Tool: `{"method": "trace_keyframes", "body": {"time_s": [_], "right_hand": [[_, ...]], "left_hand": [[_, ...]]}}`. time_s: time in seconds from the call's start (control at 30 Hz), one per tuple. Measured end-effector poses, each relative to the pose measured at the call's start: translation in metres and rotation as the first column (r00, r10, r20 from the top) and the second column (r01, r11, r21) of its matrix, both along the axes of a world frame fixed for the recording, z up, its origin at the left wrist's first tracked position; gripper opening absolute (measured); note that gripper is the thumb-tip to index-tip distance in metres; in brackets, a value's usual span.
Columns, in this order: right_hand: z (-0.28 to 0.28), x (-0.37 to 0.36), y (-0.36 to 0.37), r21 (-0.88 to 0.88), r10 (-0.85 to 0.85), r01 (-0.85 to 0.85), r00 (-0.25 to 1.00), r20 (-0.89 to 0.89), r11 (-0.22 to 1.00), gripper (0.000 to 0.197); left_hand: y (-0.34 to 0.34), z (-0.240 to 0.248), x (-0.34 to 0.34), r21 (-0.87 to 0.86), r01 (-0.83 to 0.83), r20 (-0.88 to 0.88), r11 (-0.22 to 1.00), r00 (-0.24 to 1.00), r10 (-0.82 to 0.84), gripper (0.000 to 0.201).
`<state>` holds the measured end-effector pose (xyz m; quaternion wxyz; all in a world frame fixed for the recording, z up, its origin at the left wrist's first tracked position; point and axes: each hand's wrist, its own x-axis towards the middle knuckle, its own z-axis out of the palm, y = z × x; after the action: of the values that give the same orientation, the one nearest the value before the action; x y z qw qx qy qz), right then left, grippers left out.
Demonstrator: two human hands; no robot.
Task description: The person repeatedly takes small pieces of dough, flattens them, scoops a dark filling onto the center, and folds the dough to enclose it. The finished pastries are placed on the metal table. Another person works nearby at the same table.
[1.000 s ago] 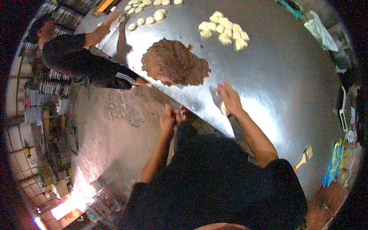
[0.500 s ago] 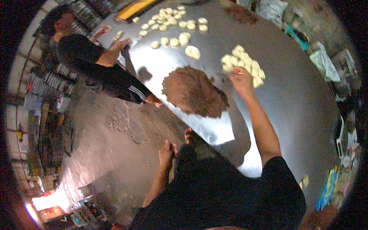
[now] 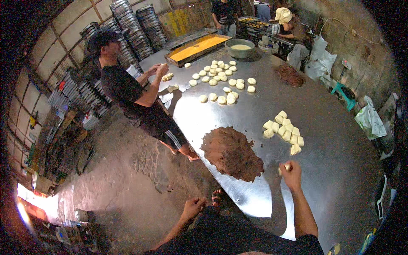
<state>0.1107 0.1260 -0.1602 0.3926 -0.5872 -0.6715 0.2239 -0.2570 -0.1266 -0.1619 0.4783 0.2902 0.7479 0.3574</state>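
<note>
My right hand [image 3: 291, 174] is closed on a pale dough piece [image 3: 284, 169], held low over the metal table [image 3: 340, 170]. Just beyond it lies a cluster of cut dough pieces [image 3: 287, 131], cream-coloured and blocky. To the left of this hand, a large mound of brown crumbly paste [image 3: 233, 154] sits by the table's near edge. My left hand [image 3: 194, 207] hangs off the table, above the floor, with its fingers curled in; whatever they may hold is hidden.
A co-worker [image 3: 127, 85] stands along the table's left edge, both hands raised together. Round flattened dough pieces [image 3: 222, 100] lie across the table's far half. Behind them are a tray of yellow filling [image 3: 197, 47], a basin of pale liquid [image 3: 239, 49] and a smaller brown heap [image 3: 289, 75].
My right hand has come back from the dough cluster toward me with one piece. The view has tilted up, showing more of the far room. The co-worker's hands have come together.
</note>
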Motion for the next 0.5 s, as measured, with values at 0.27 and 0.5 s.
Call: {"method": "trace_keyframes", "body": {"time_s": [0.27, 0.5], "right_hand": [[0.043, -0.034, -0.122, -0.054, -0.143, 0.133, 0.938, -0.314, 0.990, 0.039], [0.126, -0.048, -0.112, 0.206, -0.068, 0.224, 0.816, -0.574, 0.952, 0.024]], "left_hand": [[0.071, 0.085, 0.117, 0.224, 0.372, 0.207, 0.901, 0.885, -0.416, 0.034], [0.103, 0.127, 0.202, 0.663, 0.325, -0.101, 0.674, 0.932, -0.349, 0.019]]}}
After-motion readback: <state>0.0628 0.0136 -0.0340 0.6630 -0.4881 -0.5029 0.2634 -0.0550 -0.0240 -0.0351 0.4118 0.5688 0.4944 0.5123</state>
